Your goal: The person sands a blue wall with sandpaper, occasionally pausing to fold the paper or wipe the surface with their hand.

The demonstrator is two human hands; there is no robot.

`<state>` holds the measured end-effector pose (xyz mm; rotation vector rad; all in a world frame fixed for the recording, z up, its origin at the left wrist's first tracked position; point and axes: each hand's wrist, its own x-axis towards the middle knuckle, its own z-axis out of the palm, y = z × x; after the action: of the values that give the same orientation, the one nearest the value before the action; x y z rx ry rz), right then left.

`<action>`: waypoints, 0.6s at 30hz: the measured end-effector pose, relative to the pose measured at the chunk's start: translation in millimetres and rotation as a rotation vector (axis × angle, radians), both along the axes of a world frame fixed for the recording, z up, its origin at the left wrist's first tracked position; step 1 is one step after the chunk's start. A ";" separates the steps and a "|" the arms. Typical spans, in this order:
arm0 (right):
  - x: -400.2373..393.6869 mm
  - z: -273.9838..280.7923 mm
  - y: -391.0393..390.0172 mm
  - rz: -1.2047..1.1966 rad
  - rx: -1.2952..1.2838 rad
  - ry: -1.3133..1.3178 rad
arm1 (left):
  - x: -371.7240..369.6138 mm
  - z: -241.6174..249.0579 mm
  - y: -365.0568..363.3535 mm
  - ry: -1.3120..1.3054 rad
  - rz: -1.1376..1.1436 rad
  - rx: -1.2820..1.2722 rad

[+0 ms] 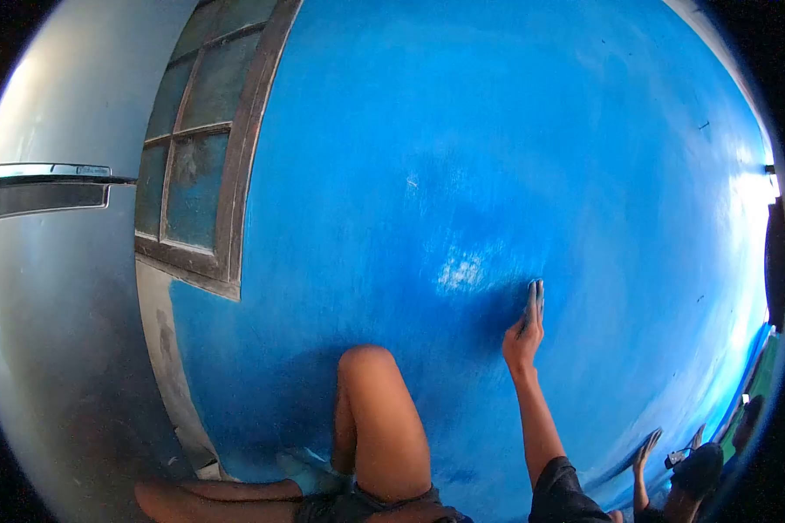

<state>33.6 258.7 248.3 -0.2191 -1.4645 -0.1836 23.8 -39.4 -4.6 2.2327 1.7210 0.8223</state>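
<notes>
My right hand (523, 338) is raised against a bright blue wall (392, 227), its fingers pointing up and pressed together. I see it nearly edge-on. A thin dark strip shows along its palm side, between the hand and the wall, too small to name. Above and left of the hand, the paint has a darker blue patch and a white glare. My left hand is out of the picture. My bent knee (375, 392) rises close to the wall, and the other leg (218, 499) lies folded to the left.
A wood-framed window (192, 148) with dusty panes is at upper left, beside a grey metallic panel with a handle (52, 190). Bare plaster (161, 336) shows under the frame. At lower right, another person (698, 475) has hands near the wall; a further person is partly visible beyond.
</notes>
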 end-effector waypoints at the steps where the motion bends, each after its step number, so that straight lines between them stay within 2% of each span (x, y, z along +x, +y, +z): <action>1: -3.7 -0.7 3.1 -0.026 0.008 -0.013 | 2.8 5.1 -3.3 0.005 0.025 0.014; 8: -16.0 13.1 9.0 -0.108 0.030 -0.082 | -4.4 -16.6 7.2 0.001 -0.021 0.136; 18: -22.2 73.2 13.3 -0.205 0.119 -0.173 | -11.9 -22.9 8.3 0.037 -0.056 0.277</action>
<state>11.4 272.0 321.4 -0.2617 -1.5962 -0.4638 11.9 -31.1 -27.4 2.4730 1.6381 1.0700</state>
